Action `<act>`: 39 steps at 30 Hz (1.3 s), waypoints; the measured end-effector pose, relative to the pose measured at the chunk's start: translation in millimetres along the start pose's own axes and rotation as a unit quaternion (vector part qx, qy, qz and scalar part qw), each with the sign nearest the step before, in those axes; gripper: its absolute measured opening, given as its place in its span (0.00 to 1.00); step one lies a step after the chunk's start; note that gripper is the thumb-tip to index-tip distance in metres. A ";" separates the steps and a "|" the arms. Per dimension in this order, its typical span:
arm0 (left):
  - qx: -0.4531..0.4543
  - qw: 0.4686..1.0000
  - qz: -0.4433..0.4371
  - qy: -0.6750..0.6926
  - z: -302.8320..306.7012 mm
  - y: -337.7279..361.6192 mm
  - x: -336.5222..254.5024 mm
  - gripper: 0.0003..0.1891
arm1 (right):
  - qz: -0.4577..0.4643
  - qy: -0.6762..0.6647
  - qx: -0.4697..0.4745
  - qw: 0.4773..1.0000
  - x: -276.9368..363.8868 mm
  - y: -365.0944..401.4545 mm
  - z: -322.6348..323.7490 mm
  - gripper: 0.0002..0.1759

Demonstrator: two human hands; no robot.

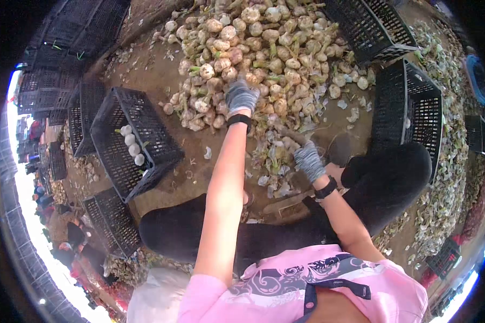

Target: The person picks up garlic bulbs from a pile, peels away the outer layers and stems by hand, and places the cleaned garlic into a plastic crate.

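Observation:
A large heap of garlic bulbs (275,59), many with stalks and dirty skins, lies on the ground in front of me. My left hand (242,98), in a grey striped glove, reaches into the near side of the heap; its fingers blend with the bulbs around them. Lower and to the right is my right hand (309,161), gloved too, over loose garlic skins and trimmings (275,164). Its soiled fingers are drawn together, and I cannot tell what is in them. Both wrists wear dark bands.
At left, a black plastic crate (164,145) lies tilted with several clean white garlic bulbs (132,144) in a row. More black crates stand at the right (388,107) and upper right (358,29). Skins (434,183) litter the right side. My crossed legs (393,177) frame the near ground.

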State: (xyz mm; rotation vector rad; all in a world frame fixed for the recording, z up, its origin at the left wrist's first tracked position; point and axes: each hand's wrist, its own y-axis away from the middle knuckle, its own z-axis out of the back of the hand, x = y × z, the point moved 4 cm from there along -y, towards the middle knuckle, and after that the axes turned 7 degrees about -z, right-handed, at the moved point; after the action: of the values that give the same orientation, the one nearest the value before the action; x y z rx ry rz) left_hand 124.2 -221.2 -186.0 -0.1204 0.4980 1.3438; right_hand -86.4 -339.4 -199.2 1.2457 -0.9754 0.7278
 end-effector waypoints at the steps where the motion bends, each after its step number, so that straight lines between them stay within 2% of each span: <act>1: -0.003 1.000 -0.005 0.003 -6.2 -4.9 -0.9 0.33 | 0.016 0.015 0.002 1.000 -2.0 -0.6 1.0 0.17; 2: -0.029 0.999 -0.007 -0.032 -9.7 -9.3 -1.2 0.32 | 0.032 0.030 0.004 0.999 -4.2 -0.6 2.8 0.17; 3: -0.054 0.996 -0.009 -0.068 -8.0 -11.4 -4.5 0.32 | 0.007 0.045 0.004 0.999 2.0 2.0 4.3 0.17; 4: -0.072 0.996 -0.035 -0.031 -6.5 -10.0 -4.9 0.31 | 0.008 0.044 0.000 0.999 1.6 -0.2 8.8 0.17; 6: -0.132 0.977 -0.082 0.148 0.6 5.3 -4.2 0.32 | -0.069 -0.046 -0.013 0.996 -9.2 -3.8 15.8 0.17; 7: -0.162 0.928 -0.102 0.320 -0.6 17.3 -4.1 0.27 | -0.126 -0.087 -0.021 0.988 24.4 7.7 18.6 0.18; 8: -0.186 0.876 -0.083 0.436 12.7 44.0 -17.3 0.16 | -0.129 -0.094 -0.025 0.987 23.1 6.5 19.3 0.18; 10: -0.009 0.793 0.029 0.608 11.0 69.2 -11.4 0.12 | 0.024 -0.198 -0.050 0.979 33.5 0.0 24.8 0.22; 11: -0.002 0.796 0.032 0.605 13.8 83.6 -13.6 0.12 | 0.019 -0.203 -0.055 0.977 33.4 -3.1 23.6 0.22; 13: 0.027 0.743 0.001 0.669 14.9 110.9 -29.1 0.12 | 0.079 -0.304 -0.078 0.946 40.1 -9.4 28.3 0.25; 14: 0.031 0.742 0.005 0.669 4.3 117.3 -28.9 0.12 | 0.075 -0.304 -0.082 0.946 18.7 -27.0 33.8 0.25; 16: 0.092 0.775 0.080 0.621 -27.1 127.3 -23.2 0.15 | 0.024 -0.447 -0.078 0.891 -57.4 -69.0 41.3 0.20; 17: 0.105 0.803 0.092 0.580 -30.8 137.1 -26.4 0.18 | -0.017 -0.467 -0.111 0.877 -84.6 -80.1 46.4 0.20; 18: 0.106 0.803 0.091 0.580 -37.3 136.5 -22.9 0.18 | -0.061 -0.458 -0.150 0.874 -105.9 -83.2 50.0 0.19; 19: 0.147 0.863 0.090 0.475 -55.1 137.0 -11.7 0.20 | -0.097 -0.415 -0.188 0.885 -124.4 -83.4 55.5 0.18; 20: 0.188 0.908 0.087 0.363 -72.5 140.3 -0.5 0.22 | -0.126 -0.342 -0.215 0.906 -139.8 -82.5 61.9 0.18; 21: 0.194 0.881 0.162 0.401 -87.4 146.0 9.9 0.24 | -0.151 -0.251 -0.233 0.927 -152.2 -83.1 69.0 0.17; 22: 0.199 0.880 0.161 0.401 -106.5 147.8 23.2 0.24 | -0.169 -0.147 -0.243 0.944 -163.1 -83.4 75.5 0.17; 23: 0.161 0.920 0.113 0.339 -126.2 144.6 42.6 0.26 | -0.182 -0.035 -0.245 0.952 -171.3 -83.8 82.7 0.16; 24: 0.122 0.951 0.065 0.275 -147.8 141.7 63.7 0.29 | -0.192 0.076 -0.242 0.948 -178.1 -84.2 87.5 0.15; 25: 0.134 0.951 0.065 0.271 -180.6 137.4 91.2 0.33 | -0.197 0.175 -0.229 0.937 -182.9 -83.5 90.4 0.15; 26: 0.138 0.950 0.066 0.271 -170.7 140.3 79.7 0.33 | -0.200 0.260 -0.211 0.920 -187.3 -82.1 91.2 0.14; 28: 0.196 0.979 0.049 0.000 -123.3 147.6 43.3 0.36 | -0.187 0.402 -0.177 0.879 -196.9 -79.0 88.5 0.13; 29: 0.177 0.984 0.017 0.001 -118.1 149.8 41.6 0.37 | -0.169 0.459 -0.162 0.857 -201.5 -76.7 83.3 0.13; 30: 0.179 0.984 0.020 0.001 -119.5 148.3 41.7 0.37 | -0.149 0.498 -0.159 0.840 -202.4 -71.7 77.9 0.12; 32: 0.230 0.973 -0.006 -0.009 -131.2 142.7 34.0 0.39 | -0.183 0.490 -0.147 0.840 -154.9 -58.3 63.2 0.15; 33: 0.304 0.951 -0.026 -0.050 -136.5 146.0 27.5 0.36 | -0.199 0.454 -0.131 0.858 -137.5 -55.9 54.9 0.18; 34: 0.306 0.950 -0.025 -0.049 -161.4 155.3 39.5 0.36 | -0.218 0.417 -0.114 0.875 -133.0 -53.3 49.1 0.20; 35: 0.251 0.962 -0.101 -0.037 -200.7 170.1 59.3 0.32 | -0.197 0.485 -0.076 0.849 -154.2 -68.3 48.1 0.21; 36: 0.191 0.966 -0.175 -0.024 -217.7 183.1 64.5 0.30 | -0.198 0.485 -0.072 0.849 -167.0 -77.1 45.8 0.21; 37: 0.189 0.967 -0.170 -0.026 -217.0 193.7 60.8 0.30 | -0.184 0.495 -0.096 0.844 -173.3 -87.6 43.2 0.20; 38: 0.300 0.922 -0.210 -0.123 -225.1 211.8 56.7 0.29 | -0.170 0.505 -0.119 0.838 -179.5 -97.3 40.0 0.19; 39: 0.407 0.854 -0.243 -0.215 -229.3 228.5 54.3 0.28 | -0.169 0.504 -0.113 0.839 -199.7 -107.0 39.2 0.19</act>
State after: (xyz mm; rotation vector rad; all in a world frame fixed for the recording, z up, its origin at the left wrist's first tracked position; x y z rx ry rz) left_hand -148.9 -201.8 -367.2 0.7044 0.5674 0.5475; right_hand -85.7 -387.5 -424.1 0.6209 0.0455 0.8079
